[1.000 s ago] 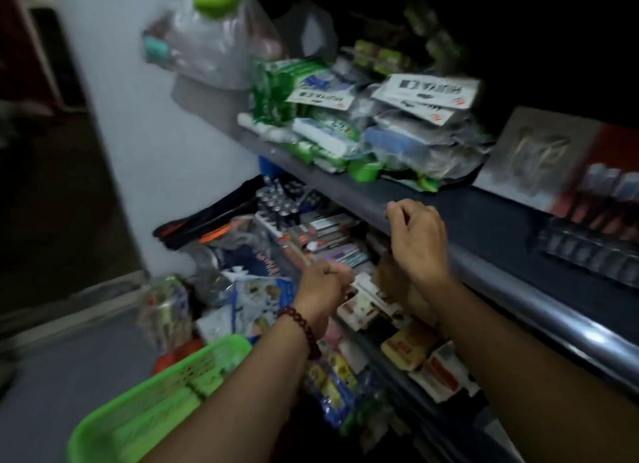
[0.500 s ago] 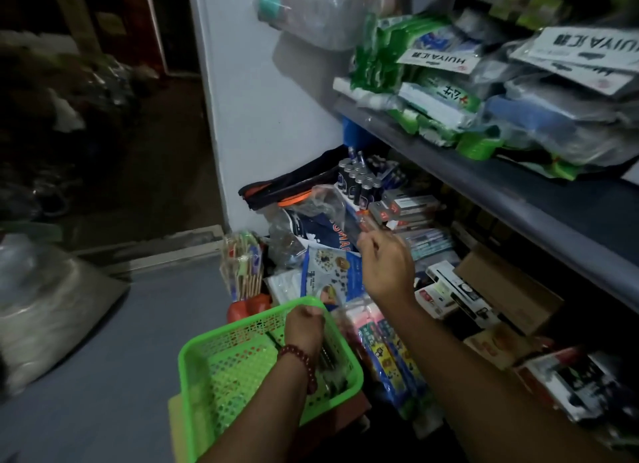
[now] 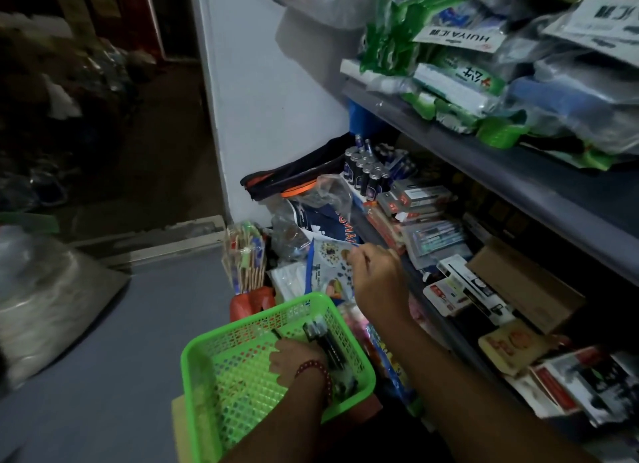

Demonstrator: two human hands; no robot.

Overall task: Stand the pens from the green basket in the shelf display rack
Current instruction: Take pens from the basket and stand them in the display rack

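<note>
The green basket (image 3: 197,379) sits low in the middle of the view. Several dark pens (image 3: 328,341) lie along its right side. My left hand (image 3: 294,360), with a bead bracelet at the wrist, is down inside the basket, fingers closed around a dark pen whose tip pokes out past them. My right hand (image 3: 378,276) hovers above the basket's far corner at the front of the lower shelf, fingers curled; what they pinch is hidden. The display rack (image 3: 366,173) with upright silver-capped pens stands at the shelf's left end, beyond my right hand.
Flat boxes (image 3: 418,199) and a cardboard box (image 3: 518,282) crowd the lower shelf. Green and white packets (image 3: 449,82) pile on the upper shelf (image 3: 518,175), which overhangs. Plastic bags (image 3: 321,217) and a bundle of sticks (image 3: 243,255) stand left of the shelf. Grey floor lies to the left.
My left hand dropped from the shelf into the green basket and closed on a pen. My right hand came off the upper shelf edge, down to the lower shelf front. The view swung left and down.
</note>
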